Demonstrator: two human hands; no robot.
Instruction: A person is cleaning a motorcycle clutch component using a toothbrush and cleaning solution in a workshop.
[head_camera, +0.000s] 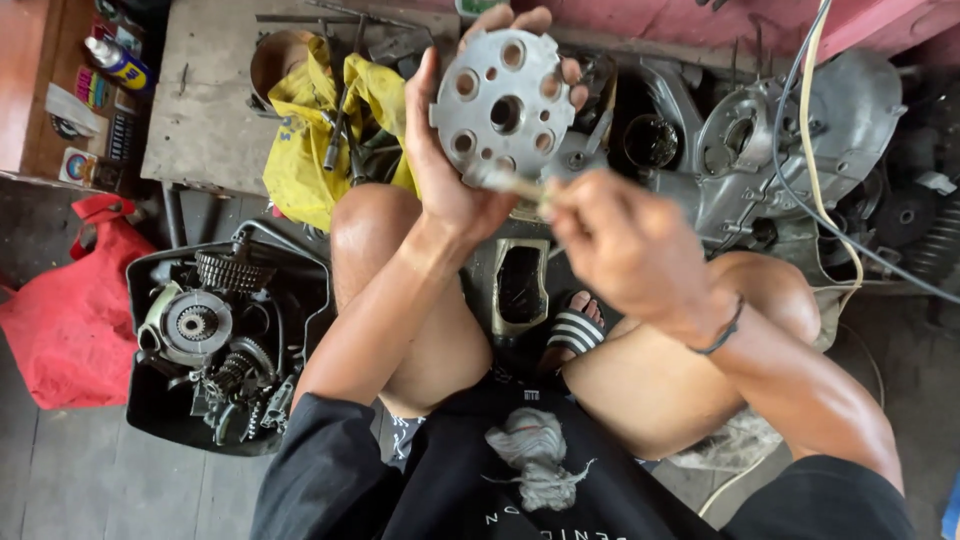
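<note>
My left hand (450, 170) holds up a round grey metal plate (503, 105) with several holes, gripped by its rim, fingertips showing over the top. My right hand (625, 245) is closed on a thin tool (510, 183), blurred, whose tip touches the plate's lower edge. I sit with both knees bent, a striped sandal (573, 330) below the hands. A wad of grey rag (535, 455) rests on my black shirt.
A black tray (150, 400) at the left holds gears and engine parts. A red bag (70, 310) lies beside it. A yellow cloth (300, 150) with tools sits behind. A grey engine casing (780, 150) and cables (810, 190) lie at the right.
</note>
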